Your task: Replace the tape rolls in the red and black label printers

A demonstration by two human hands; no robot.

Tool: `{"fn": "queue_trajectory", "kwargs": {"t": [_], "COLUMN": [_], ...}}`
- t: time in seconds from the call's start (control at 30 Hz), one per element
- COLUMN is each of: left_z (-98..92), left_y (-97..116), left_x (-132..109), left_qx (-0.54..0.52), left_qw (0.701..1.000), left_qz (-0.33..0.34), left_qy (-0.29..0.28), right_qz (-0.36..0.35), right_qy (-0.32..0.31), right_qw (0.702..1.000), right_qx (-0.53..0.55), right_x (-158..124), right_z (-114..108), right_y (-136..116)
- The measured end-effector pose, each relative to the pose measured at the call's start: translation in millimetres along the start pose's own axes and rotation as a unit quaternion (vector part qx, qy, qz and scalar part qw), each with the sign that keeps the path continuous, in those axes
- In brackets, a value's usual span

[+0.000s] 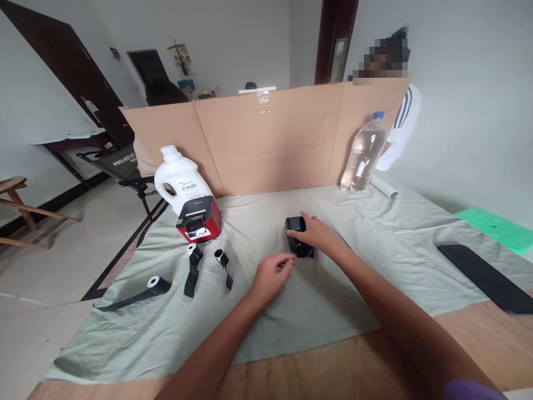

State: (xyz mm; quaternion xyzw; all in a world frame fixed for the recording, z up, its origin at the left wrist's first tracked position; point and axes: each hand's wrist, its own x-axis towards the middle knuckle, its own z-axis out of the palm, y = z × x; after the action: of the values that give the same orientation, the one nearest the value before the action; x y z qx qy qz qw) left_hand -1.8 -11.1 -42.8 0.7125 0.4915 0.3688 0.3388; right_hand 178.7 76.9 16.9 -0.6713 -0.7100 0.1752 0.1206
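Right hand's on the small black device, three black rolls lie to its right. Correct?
No: in the head view the right hand is on the small black device, but the three black rolls lie to its left, near the red printer.

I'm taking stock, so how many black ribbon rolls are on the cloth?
3: the left roll, tail unwound; the middle roll below the red printer; the right roll beside it, toward the left hand and black device. None looks hidden.

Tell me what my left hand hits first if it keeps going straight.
Likely the black device under the right hand; the left hand points at its near end, though depth is unclear.
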Motion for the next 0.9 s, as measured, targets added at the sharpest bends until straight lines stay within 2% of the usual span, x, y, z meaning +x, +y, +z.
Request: {"fn": "queue_trajectory", "kwargs": {"t": [0.07, 0.1, 0.2, 0.3, 0.43, 0.67, 0.9], "left_z": [-9.6, -13.0, -13.8, -2.7, 8.1, 5.9, 7.4], "left_y": [-5.8, -9.4, -20.7, -28.7, -30.5, -27.8, -21.0], "left_x": [24.8, 37.7, 66.8, 73.6, 67.3, 69.2, 66.3], "left_qx": [-0.049, -0.048, 0.030, 0.122, 0.199, 0.220, 0.282], "left_qw": [0.994, 0.991, 0.994, 0.990, 0.978, 0.974, 0.958], "left_qz": [-0.079, -0.098, -0.074, -0.032, -0.031, -0.053, -0.051], "left_qy": [0.057, 0.071, 0.074, 0.065, 0.054, 0.027, 0.024], "right_qz": [-0.047, -0.065, -0.083, -0.086, -0.081, -0.079, -0.069], "right_qy": [0.014, 0.031, 0.085, 0.100, 0.101, 0.089, 0.087], "right_qw": [0.995, 0.988, 0.951, 0.923, 0.919, 0.933, 0.928], "right_qx": [0.084, 0.136, 0.285, 0.362, 0.373, 0.341, 0.356], "right_x": [7.6, 10.8, 14.7, 11.6, 8.6, 9.6, 9.8], "right_z": [9.7, 16.4, 37.5, 49.9, 51.9, 52.5, 52.7], "right_y": [14.5, 21.6, 40.2, 51.8, 56.5, 54.6, 55.4]}}
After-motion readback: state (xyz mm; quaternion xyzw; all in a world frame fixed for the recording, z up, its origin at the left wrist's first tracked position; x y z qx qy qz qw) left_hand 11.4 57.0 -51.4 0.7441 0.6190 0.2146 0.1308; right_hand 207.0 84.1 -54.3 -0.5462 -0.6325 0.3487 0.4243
